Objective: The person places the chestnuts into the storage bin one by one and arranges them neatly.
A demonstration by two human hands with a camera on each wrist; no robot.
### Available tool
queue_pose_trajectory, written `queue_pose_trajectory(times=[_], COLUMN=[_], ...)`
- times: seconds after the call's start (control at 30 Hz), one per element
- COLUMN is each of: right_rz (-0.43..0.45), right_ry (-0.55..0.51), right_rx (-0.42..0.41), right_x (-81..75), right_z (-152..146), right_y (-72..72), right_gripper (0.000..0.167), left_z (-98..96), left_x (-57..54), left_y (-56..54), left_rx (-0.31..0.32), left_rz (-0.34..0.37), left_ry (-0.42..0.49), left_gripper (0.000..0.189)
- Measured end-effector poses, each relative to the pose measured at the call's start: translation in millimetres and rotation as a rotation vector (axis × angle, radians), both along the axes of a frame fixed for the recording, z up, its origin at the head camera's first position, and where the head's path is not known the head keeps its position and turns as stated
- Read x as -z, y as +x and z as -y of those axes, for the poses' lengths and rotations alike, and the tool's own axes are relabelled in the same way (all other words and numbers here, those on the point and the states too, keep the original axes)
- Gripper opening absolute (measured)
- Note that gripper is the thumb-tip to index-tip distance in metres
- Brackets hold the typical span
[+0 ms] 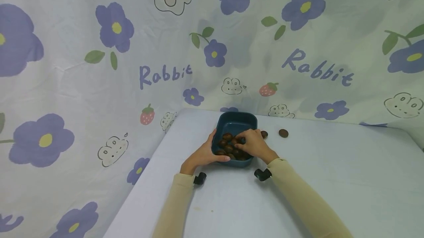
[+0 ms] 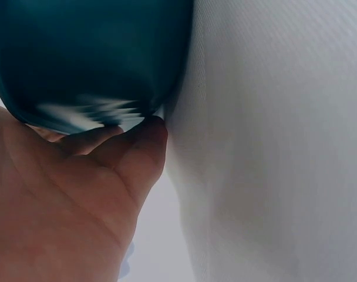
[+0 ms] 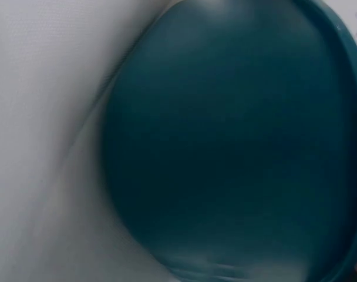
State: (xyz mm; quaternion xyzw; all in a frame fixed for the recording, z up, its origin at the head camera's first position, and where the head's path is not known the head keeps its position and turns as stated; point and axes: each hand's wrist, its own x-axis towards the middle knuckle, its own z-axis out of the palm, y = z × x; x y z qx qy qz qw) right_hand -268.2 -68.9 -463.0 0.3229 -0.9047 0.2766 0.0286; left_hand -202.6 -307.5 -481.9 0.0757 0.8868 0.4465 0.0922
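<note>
A dark teal plastic box (image 1: 236,117) stands on the white table, with several brown chestnuts (image 1: 228,149) gathered in its near half. My left hand (image 1: 206,153) grips the box's near left corner, thumb along the near side and fingers at the left wall. In the left wrist view its fingers (image 2: 143,147) lie against the box's outer wall. Over the right rim reaches my right hand (image 1: 254,143), its curled thumb and index finger pinching a chestnut (image 1: 235,141) among the others. Mostly the box's outer wall (image 3: 225,135) fills the right wrist view.
Just right of the box lies a chestnut (image 1: 264,134), partly behind the right hand. Another round brown chestnut (image 1: 283,133) lies farther right on the table (image 1: 331,164). A patterned cloth (image 1: 251,76) hangs behind and to the left.
</note>
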Motion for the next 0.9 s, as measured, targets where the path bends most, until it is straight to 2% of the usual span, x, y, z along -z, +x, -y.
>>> queue_pose_trajectory(times=[0.23,0.5,0.9], right_rz=[-0.017,-0.028,0.009], right_ry=[0.031,0.077,0.108], right_rx=[0.012,0.044,0.116], right_x=[1.2,-0.8,-3.0], right_z=[2.6,6.9,14.2], right_y=[-2.1,-1.8,-1.3], right_gripper=[0.025,0.023,0.026], left_z=[-1.0,0.1,0.5], left_x=[-1.3,-0.7,-0.9], left_y=[-0.8,-1.8,-0.8], left_rx=[0.015,0.0,-0.007], left_rz=[0.0,0.012,0.013], left_ry=[0.024,0.016,0.011], left_gripper=[0.139,0.14,0.14])
